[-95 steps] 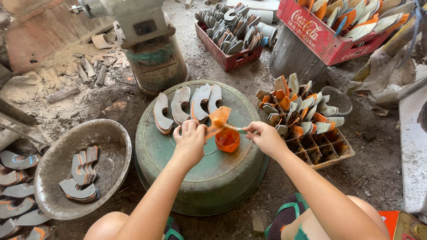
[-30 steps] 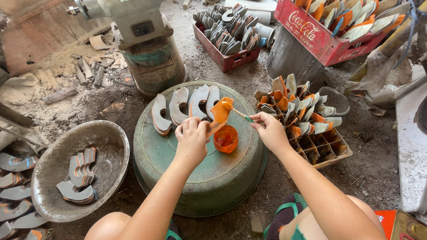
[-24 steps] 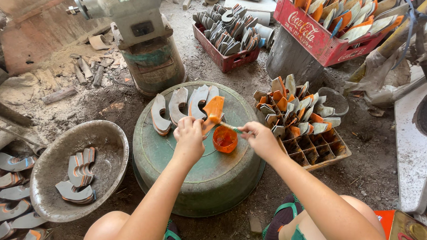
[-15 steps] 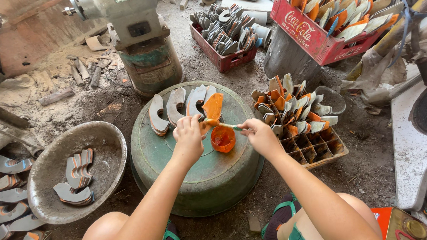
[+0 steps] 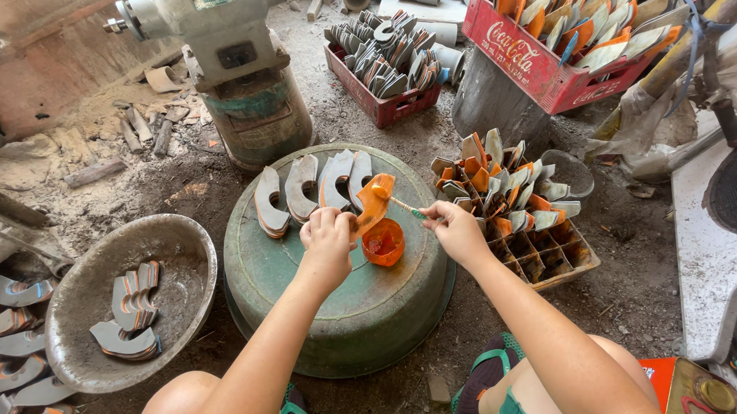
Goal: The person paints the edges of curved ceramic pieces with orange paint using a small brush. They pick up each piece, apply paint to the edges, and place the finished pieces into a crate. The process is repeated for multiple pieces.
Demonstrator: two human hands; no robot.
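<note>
— Atop the upturned green basin [image 5: 341, 318], what's there?
— Small orange cup [image 5: 384, 243] w/ orange liquid, centre. Left hand [image 5: 326, 239] grips an orange-coated curved piece [image 5: 373, 201] above it; right hand [image 5: 454, 230] pinches a brush [image 5: 406, 208] against it.

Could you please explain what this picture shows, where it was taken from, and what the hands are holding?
The camera sits on the person's head and looks down at their own bare arms. The left hand holds up a curved piece coated orange. The right hand holds a thin brush against it. Below them a small orange cup of paint stands on an upturned green basin, beside a row of grey curved pieces. A metal bowl on the left and a divided crate on the right hold more pieces.
</note>
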